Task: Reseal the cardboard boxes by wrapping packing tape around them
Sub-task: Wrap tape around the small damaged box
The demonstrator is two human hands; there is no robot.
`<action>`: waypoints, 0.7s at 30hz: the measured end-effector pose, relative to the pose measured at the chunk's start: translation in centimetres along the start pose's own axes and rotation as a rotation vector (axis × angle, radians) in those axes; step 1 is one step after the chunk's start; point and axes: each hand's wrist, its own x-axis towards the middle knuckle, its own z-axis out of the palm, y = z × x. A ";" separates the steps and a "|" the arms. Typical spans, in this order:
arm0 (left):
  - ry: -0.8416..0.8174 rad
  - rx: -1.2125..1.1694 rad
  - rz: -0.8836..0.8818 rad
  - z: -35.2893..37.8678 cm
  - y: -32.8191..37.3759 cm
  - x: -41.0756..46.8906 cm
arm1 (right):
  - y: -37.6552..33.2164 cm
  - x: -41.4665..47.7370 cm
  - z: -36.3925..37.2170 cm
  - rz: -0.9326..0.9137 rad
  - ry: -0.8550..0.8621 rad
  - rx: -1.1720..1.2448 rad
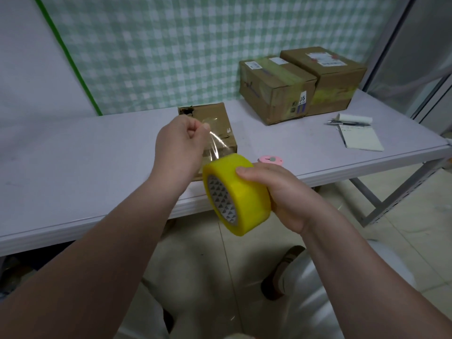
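Note:
My right hand (283,192) grips a thick yellow roll of packing tape (234,194) in front of the table's near edge. My left hand (181,143) pinches the free end of the clear tape strip (215,143), which stretches from the roll up to my fingers. Just behind my left hand a small cardboard box (220,123) stands on the table, with a torn corner at its back left. At the back right stand two larger cardboard boxes (274,89) (327,74), side by side, with yellowish tape bands around them.
A pink round cutter (271,159) lies on the white table (73,162) just beyond the roll. A notepad (362,140), a pen (347,123) and a white paper roll (354,118) lie at the right. A green checked cloth hangs behind. Tiled floor lies below.

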 end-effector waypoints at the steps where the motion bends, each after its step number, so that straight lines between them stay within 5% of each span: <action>1: -0.007 0.014 0.004 0.0 0.0 0.4 | 0.0 -0.1 0.1 0.000 -0.013 0.017; 9: 0.000 0.241 0.239 0.8 0.2 0.9 | -1.3 0.7 0.8 0.026 0.184 -0.103; 21: 0.100 0.316 0.494 2.1 -0.9 0.4 | -2.9 2.6 0.5 0.111 0.261 -0.225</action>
